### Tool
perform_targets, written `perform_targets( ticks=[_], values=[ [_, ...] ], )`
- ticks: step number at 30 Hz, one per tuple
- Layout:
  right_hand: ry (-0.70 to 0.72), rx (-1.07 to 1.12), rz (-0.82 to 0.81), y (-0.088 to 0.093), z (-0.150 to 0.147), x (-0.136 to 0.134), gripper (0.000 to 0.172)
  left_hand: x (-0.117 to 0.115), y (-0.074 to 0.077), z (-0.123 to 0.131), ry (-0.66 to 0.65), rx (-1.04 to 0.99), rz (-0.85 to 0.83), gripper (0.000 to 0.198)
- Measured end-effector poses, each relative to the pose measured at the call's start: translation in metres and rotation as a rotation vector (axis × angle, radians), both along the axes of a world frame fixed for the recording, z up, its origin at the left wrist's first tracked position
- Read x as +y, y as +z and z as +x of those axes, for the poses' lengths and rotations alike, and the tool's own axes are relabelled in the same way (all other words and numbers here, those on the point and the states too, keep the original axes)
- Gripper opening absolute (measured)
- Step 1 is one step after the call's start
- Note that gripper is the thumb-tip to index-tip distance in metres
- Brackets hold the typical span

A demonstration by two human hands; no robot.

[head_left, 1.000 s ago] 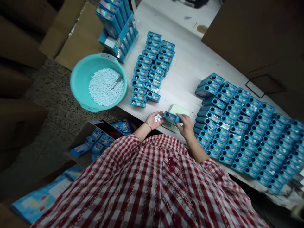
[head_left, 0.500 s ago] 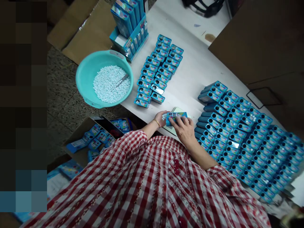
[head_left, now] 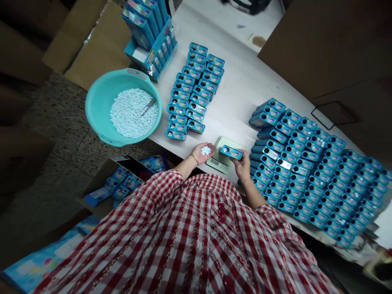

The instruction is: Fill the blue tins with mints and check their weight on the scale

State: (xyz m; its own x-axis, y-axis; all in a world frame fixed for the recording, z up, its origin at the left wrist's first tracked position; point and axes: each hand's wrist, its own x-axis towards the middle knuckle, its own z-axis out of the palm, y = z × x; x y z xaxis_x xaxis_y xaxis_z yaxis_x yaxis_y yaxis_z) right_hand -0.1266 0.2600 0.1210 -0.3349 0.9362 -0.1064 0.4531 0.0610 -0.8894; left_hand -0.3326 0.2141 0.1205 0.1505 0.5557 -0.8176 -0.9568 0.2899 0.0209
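Note:
My left hand (head_left: pixel 199 155) is palm up near the table's front edge, cupping a small heap of white candies (head_left: pixel 206 150). My right hand (head_left: pixel 241 165) grips a blue candy tin (head_left: pixel 231 152) by its right end, its top with a round hole facing up. The tin is at a pale green kitchen scale (head_left: pixel 221 164); whether it touches the scale I cannot tell. Two rows of similar tins (head_left: pixel 195 87) stand beyond my left hand. To the right of my right hand is a large block of tins (head_left: pixel 309 175) with dark round holes on top.
A turquoise basin (head_left: pixel 94 96) of white candies, with a scoop (head_left: pixel 148 107) in it, is at left. Behind it stands a display box (head_left: pixel 143 53) of blue packs. Below lies an open carton (head_left: pixel 104 179) of blue packs. A large brown cardboard box (head_left: pixel 330 53) borders the table's right side.
The tin was tipped over my left palm; now it is upright and farther right over the scale. My left palm with the candies has come apart from it. The view has shifted slightly.

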Motion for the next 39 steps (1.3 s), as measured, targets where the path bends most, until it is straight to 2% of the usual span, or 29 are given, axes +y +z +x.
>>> perform_targets(
  ticks=[3,6,11,15,20,31,33,37,39],
  values=[
    [-0.047,0.033,-0.035,-0.01,0.0,0.001,0.039,-0.008,-0.001,-0.006,0.005,0.03,-0.029,0.02],
    [-0.008,0.056,-0.054,-0.012,0.007,0.001,0.044,-0.017,0.001,-0.013,0.024,0.049,-0.031,0.019],
    [0.114,0.031,-0.11,-0.002,0.029,-0.002,0.077,-0.027,0.008,-0.019,0.05,0.071,-0.052,0.021],
    [0.072,0.027,-0.165,0.005,0.042,-0.007,0.086,-0.027,0.01,-0.019,0.06,0.069,-0.042,0.022],
    [-0.001,0.023,-0.167,0.003,0.042,-0.009,0.087,-0.024,0.006,-0.018,0.042,0.066,-0.004,0.023],
    [0.05,-0.02,-0.07,-0.01,0.038,-0.008,0.079,-0.029,0.007,-0.018,0.038,0.06,0.0,0.021],
    [0.062,-0.038,-0.039,-0.006,0.036,-0.008,0.077,-0.029,0.006,-0.017,0.03,0.06,0.009,0.022],
    [0.089,-0.13,0.157,0.014,0.03,-0.012,0.071,-0.028,0.008,-0.014,0.003,0.033,0.049,0.023],
    [0.091,-0.164,0.199,0.018,0.028,-0.013,0.069,-0.027,0.01,-0.013,-0.006,0.025,0.058,0.022]
  ],
)
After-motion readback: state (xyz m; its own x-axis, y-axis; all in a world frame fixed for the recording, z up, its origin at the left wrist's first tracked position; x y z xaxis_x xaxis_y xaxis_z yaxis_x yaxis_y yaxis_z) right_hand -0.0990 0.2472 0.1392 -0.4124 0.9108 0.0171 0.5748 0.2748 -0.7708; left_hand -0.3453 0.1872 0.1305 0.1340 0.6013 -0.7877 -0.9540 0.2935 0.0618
